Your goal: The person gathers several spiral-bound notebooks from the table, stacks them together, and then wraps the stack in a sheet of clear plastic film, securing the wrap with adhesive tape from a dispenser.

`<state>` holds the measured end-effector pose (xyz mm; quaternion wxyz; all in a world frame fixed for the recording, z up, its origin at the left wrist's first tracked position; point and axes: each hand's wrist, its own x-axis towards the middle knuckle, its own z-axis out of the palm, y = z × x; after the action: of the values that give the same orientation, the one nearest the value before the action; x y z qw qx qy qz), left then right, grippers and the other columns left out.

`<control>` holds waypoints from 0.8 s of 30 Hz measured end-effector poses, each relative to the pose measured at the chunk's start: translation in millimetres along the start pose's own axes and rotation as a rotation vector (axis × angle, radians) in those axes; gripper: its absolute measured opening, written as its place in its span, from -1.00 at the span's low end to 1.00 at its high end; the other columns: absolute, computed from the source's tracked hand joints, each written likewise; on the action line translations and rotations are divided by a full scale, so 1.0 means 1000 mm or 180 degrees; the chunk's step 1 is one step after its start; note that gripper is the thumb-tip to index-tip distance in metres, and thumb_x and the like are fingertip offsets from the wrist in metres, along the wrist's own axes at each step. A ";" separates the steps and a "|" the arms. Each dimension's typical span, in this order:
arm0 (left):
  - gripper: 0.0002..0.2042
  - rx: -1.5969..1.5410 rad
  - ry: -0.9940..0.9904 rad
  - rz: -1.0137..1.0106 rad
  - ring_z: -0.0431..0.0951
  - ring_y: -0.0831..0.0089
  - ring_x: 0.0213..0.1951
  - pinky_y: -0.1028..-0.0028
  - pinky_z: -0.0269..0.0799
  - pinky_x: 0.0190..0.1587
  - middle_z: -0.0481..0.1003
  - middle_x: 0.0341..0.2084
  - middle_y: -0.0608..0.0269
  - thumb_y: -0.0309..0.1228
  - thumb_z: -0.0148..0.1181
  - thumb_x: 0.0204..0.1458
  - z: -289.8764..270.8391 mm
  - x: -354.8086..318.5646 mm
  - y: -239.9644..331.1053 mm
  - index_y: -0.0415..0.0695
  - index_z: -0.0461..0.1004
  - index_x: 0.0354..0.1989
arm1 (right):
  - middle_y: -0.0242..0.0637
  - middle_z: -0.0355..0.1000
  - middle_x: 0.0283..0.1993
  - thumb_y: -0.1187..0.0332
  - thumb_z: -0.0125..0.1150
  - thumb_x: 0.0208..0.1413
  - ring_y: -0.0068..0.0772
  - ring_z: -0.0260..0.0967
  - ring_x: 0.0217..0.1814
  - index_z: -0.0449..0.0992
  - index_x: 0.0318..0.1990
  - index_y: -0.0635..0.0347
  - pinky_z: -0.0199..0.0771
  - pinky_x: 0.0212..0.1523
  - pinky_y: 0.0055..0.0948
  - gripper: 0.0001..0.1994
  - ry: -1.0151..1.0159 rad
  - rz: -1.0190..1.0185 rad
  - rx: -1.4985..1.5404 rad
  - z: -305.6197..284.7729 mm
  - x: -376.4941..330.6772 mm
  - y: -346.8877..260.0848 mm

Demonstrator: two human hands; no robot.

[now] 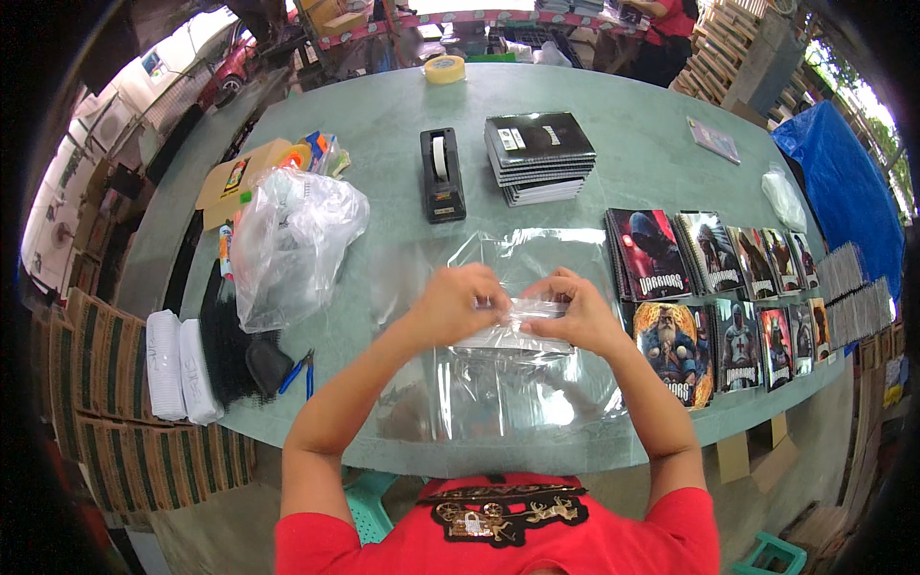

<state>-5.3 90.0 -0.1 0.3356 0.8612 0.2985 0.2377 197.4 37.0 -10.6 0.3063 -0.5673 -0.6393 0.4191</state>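
Observation:
Both of my hands are on a clear plastic sheet [479, 407] spread over the middle of the table. Part of it is folded around a flat, pale-edged bundle [517, 341], whose kind I cannot make out under the glare. From the left, my left hand [460, 302] has its fingers closed, pinching the plastic at the top of the bundle. Close beside it, my right hand [578, 311] grips the same fold between thumb and fingers. Spiral notebooks with illustrated covers [655, 251] lie in rows to the right of my right hand.
Beyond my hands stand a black tape dispenser [443, 182] and a stack of black notebooks [540, 144]. A tape roll [445, 69] sits at the far edge. At left are a crumpled plastic bag [297, 235], blue-handled pliers [300, 372] and white bundles [182, 369].

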 end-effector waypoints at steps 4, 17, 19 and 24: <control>-0.78 0.0863 -0.0194 0.0652 0.41 0.21 -0.36 0.36 0.35 -0.28 0.41 -0.43 0.12 -0.49 0.19 -0.26 0.006 -0.014 0.018 -0.25 0.44 -0.38 | -0.25 0.31 -0.38 0.45 0.18 -0.33 -0.24 0.25 -0.30 0.46 -0.42 0.16 0.30 -0.27 -0.33 -0.81 0.0555 -0.1697 -0.1861 0.012 -0.009 -0.013; -0.81 0.1576 0.0375 0.2469 0.40 0.35 -0.34 0.50 0.38 -0.38 0.38 -0.41 0.24 -0.49 0.21 -0.33 0.028 -0.043 -0.008 -0.22 0.47 -0.46 | -0.24 0.14 0.18 0.23 0.07 -0.02 -0.28 0.01 0.27 0.27 0.06 0.18 0.00 0.22 -0.26 -0.54 -0.0273 -0.2050 -0.2301 0.015 -0.021 -0.002; -0.85 0.0798 0.0097 0.1794 0.42 0.31 -0.35 0.42 0.37 -0.33 0.41 -0.43 0.21 -0.52 0.18 -0.28 0.021 -0.032 -0.023 -0.22 0.47 -0.45 | -0.25 0.13 0.19 0.25 0.07 -0.03 -0.26 0.00 0.27 0.26 0.07 0.18 -0.01 0.22 -0.25 -0.53 -0.0340 -0.2078 -0.2366 0.014 -0.021 0.003; -0.76 0.0900 0.2548 -0.0554 0.42 0.13 -0.32 0.24 0.30 -0.19 0.43 -0.41 0.03 -0.28 0.04 -0.03 -0.020 0.086 -0.155 -0.22 0.50 -0.42 | -0.27 -0.02 0.27 0.40 0.06 -0.11 -0.19 -0.10 0.31 0.08 0.18 0.16 -0.06 0.24 -0.21 -0.39 -0.0874 -0.1970 -0.2519 0.009 -0.023 -0.004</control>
<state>-11.7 249.0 -81.1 0.0909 0.7103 0.5063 0.4805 191.0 12.8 -9.4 0.0913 -0.3640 -0.9209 0.1057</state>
